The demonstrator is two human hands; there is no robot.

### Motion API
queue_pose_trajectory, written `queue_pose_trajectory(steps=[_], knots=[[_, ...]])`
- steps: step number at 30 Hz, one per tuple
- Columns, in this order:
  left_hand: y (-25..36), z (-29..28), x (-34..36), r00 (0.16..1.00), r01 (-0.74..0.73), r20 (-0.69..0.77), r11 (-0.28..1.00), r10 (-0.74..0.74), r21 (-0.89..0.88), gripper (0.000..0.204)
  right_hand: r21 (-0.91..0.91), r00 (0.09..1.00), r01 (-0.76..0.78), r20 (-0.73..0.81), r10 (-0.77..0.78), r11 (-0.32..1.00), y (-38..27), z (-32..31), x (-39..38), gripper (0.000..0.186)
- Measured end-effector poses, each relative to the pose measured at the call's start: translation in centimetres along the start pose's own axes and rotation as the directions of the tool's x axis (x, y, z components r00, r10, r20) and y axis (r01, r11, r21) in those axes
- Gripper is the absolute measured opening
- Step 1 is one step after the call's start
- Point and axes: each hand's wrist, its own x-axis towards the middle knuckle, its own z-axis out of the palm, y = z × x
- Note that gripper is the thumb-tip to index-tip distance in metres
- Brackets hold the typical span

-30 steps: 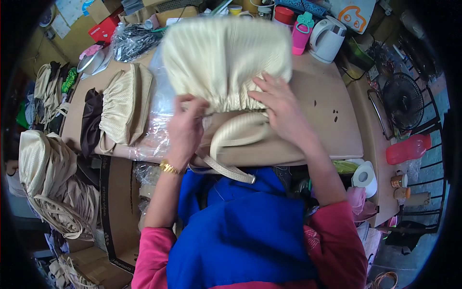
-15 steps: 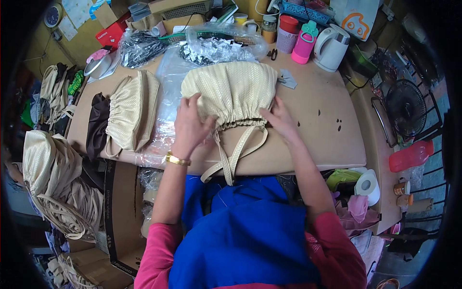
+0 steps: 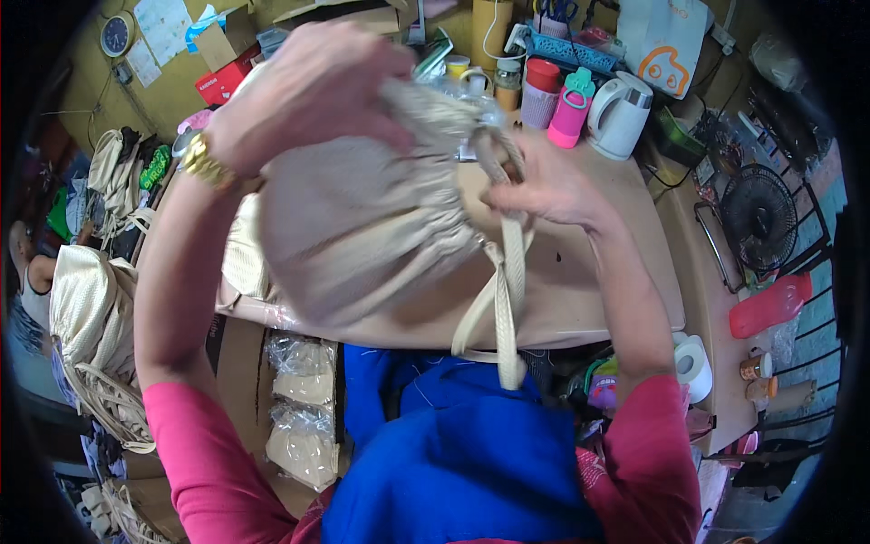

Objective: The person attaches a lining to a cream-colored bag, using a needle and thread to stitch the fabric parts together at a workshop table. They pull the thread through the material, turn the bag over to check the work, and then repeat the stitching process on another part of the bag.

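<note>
A cream woven handbag (image 3: 362,227) with a gathered opening hangs tilted above the table, its body toward the left and slightly blurred. My left hand (image 3: 317,95) grips its upper part, thumb in front, the other fingers partly hidden and smeared by motion. On the right, my right hand (image 3: 553,186) is closed on the bag's woven strap (image 3: 512,263) beside the gathered edge. The strap's loop dangles below that hand, past the table's front edge. Behind the held bag, another cream bag (image 3: 243,254) lies on the table, mostly hidden.
The brown-covered table (image 3: 607,290) has a white kettle (image 3: 622,118), a pink bottle (image 3: 571,109) and a lidded tumbler (image 3: 541,91) at its back. Cream bags (image 3: 91,299) are piled at left, near another person (image 3: 38,272). Plastic-wrapped pieces (image 3: 304,444) sit in a box below. A fan (image 3: 759,218) stands right.
The handbag has been lifted off the table and turned, its gathered opening now toward the right. My left hand rose up and left; my right hand moved slightly up and took the strap.
</note>
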Motion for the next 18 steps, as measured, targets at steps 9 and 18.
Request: queue_pose_trajectory(steps=[9, 18], knots=[[-8.0, 0.1, -13.4, 0.933, 0.360, 0.069, 0.927, -0.354, -0.108, 0.046, -0.541, 0.820, -0.407, -0.572, 0.034, 0.736, 13.9, -19.3, -8.6, 0.028], [-0.8, 10.5, -14.5, 0.674, 0.330, 0.295, -0.082, -0.677, -0.940, 0.023, 0.249, 0.709, 0.047, -0.691, 0.144, 0.967, 5.7, -28.5, -2.3, 0.028]])
